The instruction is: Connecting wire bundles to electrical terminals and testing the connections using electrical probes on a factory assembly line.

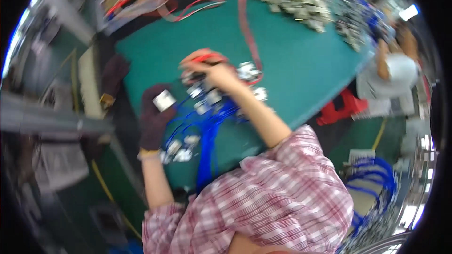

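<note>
My left hand (157, 113), in a dark purple-brown glove, is closed around a small whitish square part (164, 100) at the table's left side. My bare right hand (219, 75) reaches over a rounded red thing (205, 57) near the middle of the table. Motion smears its fingers, so I cannot make out whether they grip anything. Just below that hand are silvery connector-like pieces (201, 107) on blue cables (207, 148), which run in a bundle toward my body. More silvery pieces (181, 150) lie close to my left wrist.
The green table (292, 61) carries a heap of pale metal parts (301, 7) at its far right. A red strap (246, 23) hangs down to the tabletop. Another person (388, 73) works at the right, by a red stool (341, 107). Coiled blue cables (376, 171) sit lower right.
</note>
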`<state>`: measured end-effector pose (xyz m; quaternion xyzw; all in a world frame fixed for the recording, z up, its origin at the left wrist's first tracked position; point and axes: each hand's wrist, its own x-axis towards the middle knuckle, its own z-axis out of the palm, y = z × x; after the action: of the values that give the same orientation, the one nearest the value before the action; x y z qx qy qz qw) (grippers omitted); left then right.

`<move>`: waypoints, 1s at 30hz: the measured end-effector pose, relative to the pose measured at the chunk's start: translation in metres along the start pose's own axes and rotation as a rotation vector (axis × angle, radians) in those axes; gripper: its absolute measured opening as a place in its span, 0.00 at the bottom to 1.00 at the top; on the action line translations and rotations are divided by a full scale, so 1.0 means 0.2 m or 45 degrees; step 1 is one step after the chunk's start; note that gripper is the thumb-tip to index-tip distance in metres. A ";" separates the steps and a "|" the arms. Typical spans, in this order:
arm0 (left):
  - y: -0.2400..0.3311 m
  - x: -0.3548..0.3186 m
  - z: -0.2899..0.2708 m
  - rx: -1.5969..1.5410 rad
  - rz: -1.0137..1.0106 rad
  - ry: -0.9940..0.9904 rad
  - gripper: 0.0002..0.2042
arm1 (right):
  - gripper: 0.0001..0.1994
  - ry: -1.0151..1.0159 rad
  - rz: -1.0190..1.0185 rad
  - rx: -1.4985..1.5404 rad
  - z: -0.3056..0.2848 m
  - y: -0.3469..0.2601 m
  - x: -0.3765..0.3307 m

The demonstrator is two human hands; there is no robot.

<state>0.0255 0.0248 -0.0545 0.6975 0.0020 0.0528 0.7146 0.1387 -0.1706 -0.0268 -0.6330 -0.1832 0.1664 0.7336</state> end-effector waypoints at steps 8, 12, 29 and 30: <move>-0.03 -0.03 0.00 0.149 0.226 0.044 0.24 | 0.08 -0.370 0.086 0.171 0.17 -0.02 -0.10; -0.02 -0.03 -0.02 0.112 0.092 -0.116 0.25 | 0.09 -0.403 0.006 0.191 0.18 0.00 -0.12; 0.02 0.00 0.04 0.541 0.224 0.006 0.23 | 0.07 -0.405 -0.061 -0.131 0.13 -0.03 -0.11; -0.02 0.00 0.03 0.528 0.184 0.012 0.23 | 0.08 -0.450 -0.060 -0.141 0.13 -0.02 -0.10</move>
<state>0.0265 0.0195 -0.0578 0.8276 -0.0340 0.1057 0.5503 0.1096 -0.1587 -0.0197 -0.6287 -0.3330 0.2475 0.6577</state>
